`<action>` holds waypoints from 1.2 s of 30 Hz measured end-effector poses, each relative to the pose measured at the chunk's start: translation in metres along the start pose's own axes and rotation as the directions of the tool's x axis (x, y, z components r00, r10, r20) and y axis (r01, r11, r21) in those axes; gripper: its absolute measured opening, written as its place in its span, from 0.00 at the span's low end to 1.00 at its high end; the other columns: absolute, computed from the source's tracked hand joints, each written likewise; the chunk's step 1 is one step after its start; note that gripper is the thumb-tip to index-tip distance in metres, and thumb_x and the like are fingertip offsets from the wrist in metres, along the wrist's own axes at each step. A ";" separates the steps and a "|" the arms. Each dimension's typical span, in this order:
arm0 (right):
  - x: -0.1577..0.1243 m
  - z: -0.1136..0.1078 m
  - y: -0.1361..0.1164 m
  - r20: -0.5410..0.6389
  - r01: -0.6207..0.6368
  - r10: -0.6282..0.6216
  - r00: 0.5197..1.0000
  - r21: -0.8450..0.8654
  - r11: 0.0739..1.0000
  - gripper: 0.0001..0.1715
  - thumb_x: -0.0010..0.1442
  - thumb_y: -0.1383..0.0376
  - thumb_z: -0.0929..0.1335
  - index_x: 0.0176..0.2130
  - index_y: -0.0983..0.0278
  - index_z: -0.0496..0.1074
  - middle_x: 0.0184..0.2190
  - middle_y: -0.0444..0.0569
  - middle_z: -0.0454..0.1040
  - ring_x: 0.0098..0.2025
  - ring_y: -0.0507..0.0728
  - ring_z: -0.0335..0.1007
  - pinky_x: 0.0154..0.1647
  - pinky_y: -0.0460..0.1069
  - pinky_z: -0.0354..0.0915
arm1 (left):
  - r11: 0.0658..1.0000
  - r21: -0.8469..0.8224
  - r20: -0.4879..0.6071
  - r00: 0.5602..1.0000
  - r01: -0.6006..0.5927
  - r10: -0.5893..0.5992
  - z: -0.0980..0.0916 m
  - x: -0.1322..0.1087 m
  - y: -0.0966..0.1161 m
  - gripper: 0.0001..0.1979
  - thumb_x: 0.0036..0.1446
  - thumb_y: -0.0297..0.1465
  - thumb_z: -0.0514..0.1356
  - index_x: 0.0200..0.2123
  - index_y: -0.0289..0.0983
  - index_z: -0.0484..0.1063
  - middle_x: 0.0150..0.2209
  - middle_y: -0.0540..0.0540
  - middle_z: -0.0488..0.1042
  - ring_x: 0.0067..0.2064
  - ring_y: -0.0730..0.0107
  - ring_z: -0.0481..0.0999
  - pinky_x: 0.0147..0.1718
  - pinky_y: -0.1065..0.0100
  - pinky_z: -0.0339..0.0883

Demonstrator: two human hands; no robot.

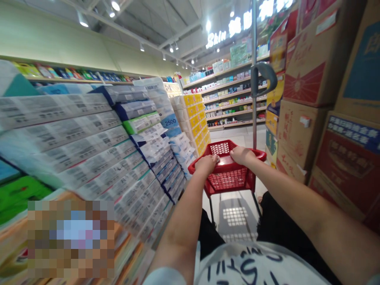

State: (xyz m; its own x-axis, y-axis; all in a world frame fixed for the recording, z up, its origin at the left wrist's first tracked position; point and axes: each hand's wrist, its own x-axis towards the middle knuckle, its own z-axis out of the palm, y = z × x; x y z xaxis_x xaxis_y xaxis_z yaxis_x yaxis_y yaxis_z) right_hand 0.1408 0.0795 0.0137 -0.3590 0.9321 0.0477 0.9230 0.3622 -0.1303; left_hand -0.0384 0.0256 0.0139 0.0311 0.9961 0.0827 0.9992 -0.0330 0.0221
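Observation:
A red plastic shopping cart [227, 180] stands right in front of me, its basket walls pierced like a grid. On the left part of its red handle rests my left hand [207, 164], fingers curled over the bar. My right hand [242, 155] grips the same handle further to the right, a short gap from the left. Both forearms reach forward and down to the cart. Most of the basket's inside is hidden by the handle and my hands.
Stacked tissue packs [89, 138] line the left side, with yellow and white packs [197, 118] beyond. Cardboard cartons [305, 134] rise close on the right. Near them stands a metal pole [254, 122] with a grey loop handle [271, 81]. Stocked shelves [234, 95] cross the far end.

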 end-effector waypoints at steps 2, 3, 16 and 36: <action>0.000 -0.001 0.002 -0.003 -0.020 0.020 1.000 0.022 1.000 0.21 0.63 0.64 0.57 0.47 0.68 0.72 0.45 0.61 0.73 0.43 0.62 0.71 0.41 0.53 0.65 | 0.999 -0.037 -0.036 0.999 0.011 -0.013 0.003 -0.002 0.000 0.27 0.62 0.49 0.37 0.49 0.45 0.68 0.48 0.44 0.72 0.46 0.58 0.72 0.42 0.61 0.63; 0.000 -0.001 0.003 -0.005 -0.025 0.025 1.000 0.026 0.999 0.21 0.63 0.64 0.56 0.46 0.68 0.72 0.45 0.61 0.73 0.43 0.62 0.71 0.41 0.53 0.64 | 0.998 -0.068 -0.059 0.998 0.015 -0.019 0.005 -0.004 0.000 0.28 0.62 0.50 0.36 0.50 0.47 0.68 0.48 0.45 0.73 0.46 0.58 0.72 0.42 0.61 0.63; -0.002 0.000 0.000 -0.009 -0.021 0.021 1.000 0.040 0.999 0.21 0.63 0.63 0.57 0.46 0.68 0.72 0.46 0.61 0.72 0.44 0.63 0.70 0.41 0.54 0.64 | 0.987 -0.144 -0.120 0.988 0.075 -0.093 0.008 -0.005 0.000 0.26 0.63 0.46 0.37 0.53 0.47 0.66 0.51 0.46 0.71 0.49 0.58 0.72 0.46 0.60 0.63; 0.003 0.000 0.002 0.001 -0.016 0.016 1.000 0.030 0.999 0.22 0.63 0.64 0.56 0.46 0.69 0.72 0.46 0.61 0.72 0.45 0.63 0.70 0.42 0.53 0.64 | 0.996 -0.091 -0.210 0.978 -0.007 -0.012 0.020 -0.007 -0.005 0.27 0.64 0.47 0.34 0.60 0.49 0.55 0.54 0.46 0.68 0.49 0.61 0.72 0.46 0.62 0.63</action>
State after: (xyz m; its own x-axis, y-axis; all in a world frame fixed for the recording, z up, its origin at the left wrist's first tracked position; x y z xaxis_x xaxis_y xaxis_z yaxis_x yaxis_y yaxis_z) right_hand 0.1418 0.0829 0.0137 -0.3448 0.9376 0.0448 0.9238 0.3474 -0.1610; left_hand -0.0428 0.0207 -0.0062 0.0131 0.9571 0.2895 0.9926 -0.0474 0.1116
